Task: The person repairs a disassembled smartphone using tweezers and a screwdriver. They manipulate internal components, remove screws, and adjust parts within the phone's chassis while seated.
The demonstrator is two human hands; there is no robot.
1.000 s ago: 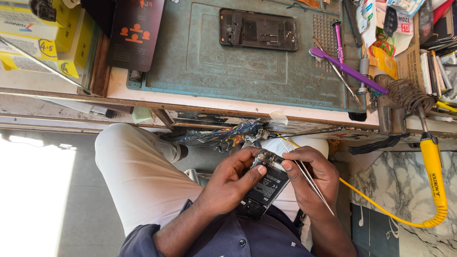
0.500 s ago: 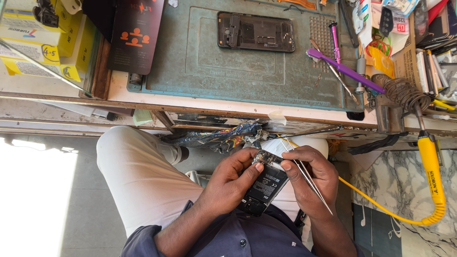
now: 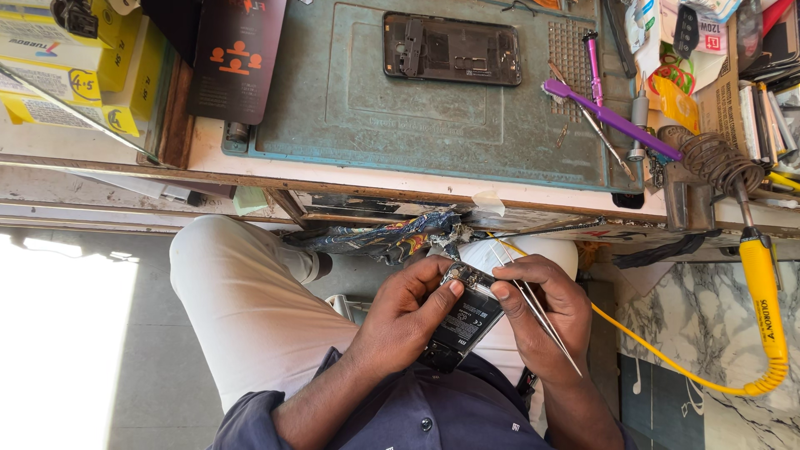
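— What's moved in the last second?

— Hardly anything. My left hand (image 3: 408,312) still cradles the opened phone (image 3: 461,321) low in the middle of the frame, over my lap, fingers wrapped under its body and the thumb pressed on the top edge. My right hand (image 3: 542,312) keeps the metal tweezers (image 3: 533,304) pinched between thumb and forefinger, in the same spot at the phone's upper end.

— So the work hasn't advanced?

— I'd judge not; both hands have held steady, so I'm still fiddling at that top corner. Whether the tweezer tips actually grip a part I can't tell, they're too small here.

— And the bench?

— Unchanged in the upper half: the green mat (image 3: 333,108), the bare phone frame (image 3: 452,48) on it, the purple brush (image 3: 612,121) at upper right, the yellow soldering iron (image 3: 762,308) hanging at the right edge.
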